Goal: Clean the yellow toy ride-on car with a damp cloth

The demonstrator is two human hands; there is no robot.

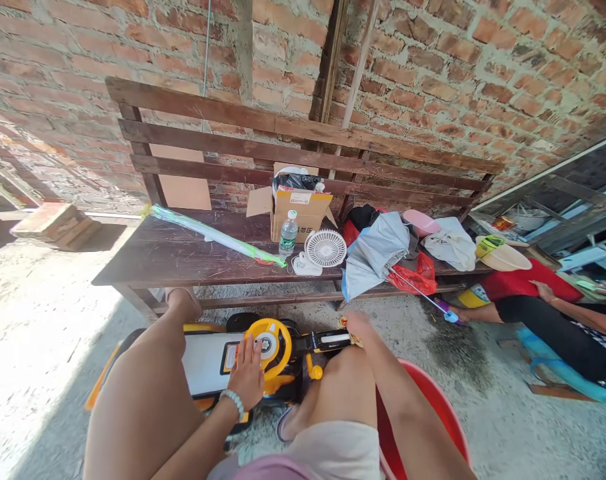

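Observation:
Between my knees stands a ride-on toy vehicle [205, 365] with a pale seat, black parts and a yellow steering wheel [284, 363]. On the left side of that wheel rests my left hand [247, 377], its fingers stretched out and a beaded bracelet at its wrist. My right hand [361, 327] is closed at the far end of the toy's black and white front arm [333, 341]. Bits of a white and orange patterned cloth [355, 341] show around its fingers. The rest of the cloth is hidden. A yellow lever [313, 369] hangs below the arm.
A wooden bench [183, 263] holds a cardboard box [303, 207], bottle [289, 233], white fan [325, 249], long wrapped roll [217, 239] and grey umbrella [377, 250]. A red tub [435, 393] stands beside my right leg. Another person [537, 320] sits at right.

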